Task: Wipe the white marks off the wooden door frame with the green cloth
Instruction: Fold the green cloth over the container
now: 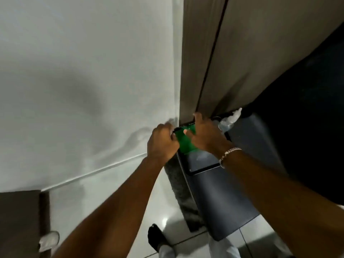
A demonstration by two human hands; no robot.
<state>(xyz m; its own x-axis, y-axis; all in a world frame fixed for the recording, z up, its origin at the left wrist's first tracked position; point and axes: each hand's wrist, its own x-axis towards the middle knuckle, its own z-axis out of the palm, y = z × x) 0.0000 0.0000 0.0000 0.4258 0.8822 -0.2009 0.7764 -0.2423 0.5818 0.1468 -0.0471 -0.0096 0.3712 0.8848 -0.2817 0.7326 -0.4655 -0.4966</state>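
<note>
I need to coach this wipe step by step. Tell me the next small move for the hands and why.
Probably bunch the green cloth into one hand and lift it onto the wooden door frame. Both the left hand and the right hand grip the cloth over the dark bin, below the frame's lower end. The picture is too blurred to show any white marks.

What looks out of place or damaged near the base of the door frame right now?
Nothing looks spilled or broken. The white wall shows grey smudges beside the brown wooden door frame, level with the left hand. A clear plastic spray bottle sits tilted on the dark grey bin. Both hands hold the green cloth; the right hand is blurred.
</note>
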